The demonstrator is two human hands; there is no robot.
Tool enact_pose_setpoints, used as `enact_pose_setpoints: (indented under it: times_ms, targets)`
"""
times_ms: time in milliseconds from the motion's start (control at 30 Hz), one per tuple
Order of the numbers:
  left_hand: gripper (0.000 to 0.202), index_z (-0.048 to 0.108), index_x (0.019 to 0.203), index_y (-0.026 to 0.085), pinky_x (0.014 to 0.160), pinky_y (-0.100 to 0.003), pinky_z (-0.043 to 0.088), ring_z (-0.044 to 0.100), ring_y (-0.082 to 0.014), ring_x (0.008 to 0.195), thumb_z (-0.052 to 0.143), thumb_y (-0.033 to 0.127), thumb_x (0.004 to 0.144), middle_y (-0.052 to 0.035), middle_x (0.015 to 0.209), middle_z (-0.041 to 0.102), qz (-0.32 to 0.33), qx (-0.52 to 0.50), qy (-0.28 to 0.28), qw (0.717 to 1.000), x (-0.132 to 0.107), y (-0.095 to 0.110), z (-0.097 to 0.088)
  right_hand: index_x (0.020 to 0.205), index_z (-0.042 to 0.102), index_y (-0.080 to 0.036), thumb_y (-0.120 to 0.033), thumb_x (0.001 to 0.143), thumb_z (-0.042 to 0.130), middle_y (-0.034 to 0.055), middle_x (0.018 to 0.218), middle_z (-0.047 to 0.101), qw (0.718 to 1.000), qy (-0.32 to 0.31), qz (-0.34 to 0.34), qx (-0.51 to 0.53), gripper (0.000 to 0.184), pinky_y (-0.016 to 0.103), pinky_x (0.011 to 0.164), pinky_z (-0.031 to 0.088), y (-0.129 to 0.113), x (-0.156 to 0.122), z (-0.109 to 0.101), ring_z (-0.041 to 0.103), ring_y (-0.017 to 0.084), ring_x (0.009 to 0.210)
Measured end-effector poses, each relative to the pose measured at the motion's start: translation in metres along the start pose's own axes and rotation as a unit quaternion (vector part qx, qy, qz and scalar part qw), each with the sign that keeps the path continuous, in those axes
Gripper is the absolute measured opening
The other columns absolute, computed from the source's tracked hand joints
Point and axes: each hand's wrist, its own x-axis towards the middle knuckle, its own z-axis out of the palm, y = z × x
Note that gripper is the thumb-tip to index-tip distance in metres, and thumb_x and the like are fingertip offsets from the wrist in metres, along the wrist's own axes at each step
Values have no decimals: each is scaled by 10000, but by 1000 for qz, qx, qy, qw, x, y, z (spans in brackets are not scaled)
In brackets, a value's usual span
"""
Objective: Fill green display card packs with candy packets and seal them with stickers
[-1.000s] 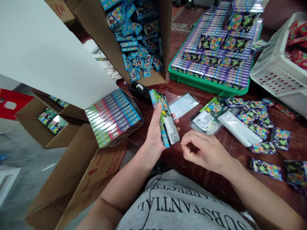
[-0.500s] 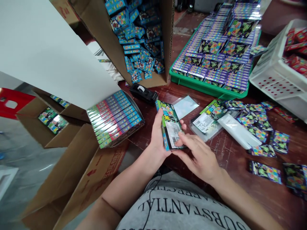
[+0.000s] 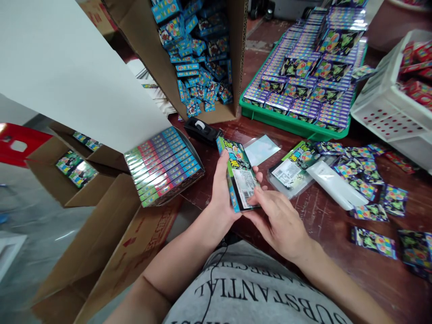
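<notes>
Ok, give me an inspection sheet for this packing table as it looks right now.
Surface: dark wooden table, bare near its front edge.
Job's things: green box with a white label.
Clutter: loose packs, clear sleeves, tape dispenser, display box of packs at the left edge.
Hands: left hand grips the green box; right hand has fingers on the label.
Cables: thin black cord over the shirt.
Surroundings: green tray of purple packs, white basket of red packs, carton of blue packs, open cartons on the floor, red stool.
</notes>
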Motion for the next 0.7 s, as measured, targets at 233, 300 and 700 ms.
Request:
enact_pose_setpoints:
  times_ms: [233, 300, 700]
  targets:
    - [653, 649, 937, 177, 716, -433, 608, 716, -304, 797, 490, 798, 816, -102, 746, 675, -10, 5, 3, 1000, 1, 1, 0, 1624, 153, -249, -158, 935, 672, 69, 1095, 701, 999, -7, -3, -47, 868, 423, 921, 480, -2, 2, -5, 623, 235, 1002]
    - [659, 654, 933, 178, 700, -439, 608, 718, -324, 829, 492, 805, 810, -111, 750, 678, -6, 23, 1, 1000, 2, 0, -2, 1624, 145, -257, -149, 942, 657, 68, 1081, 702, 999, -13, 2, -50, 860, 426, 914, 467, -3, 3, -6, 617, 237, 981]
    - [552, 653, 904, 193, 650, -371, 599, 710, -266, 779, 556, 732, 841, -78, 759, 677, 34, 44, 32, 998, 6, -5, -5, 1565, 256, -231, -215, 999, 562, 35, 893, 608, 996, -69, 48, 41, 643, 436, 851, 487, 1, 3, -9, 566, 222, 840]
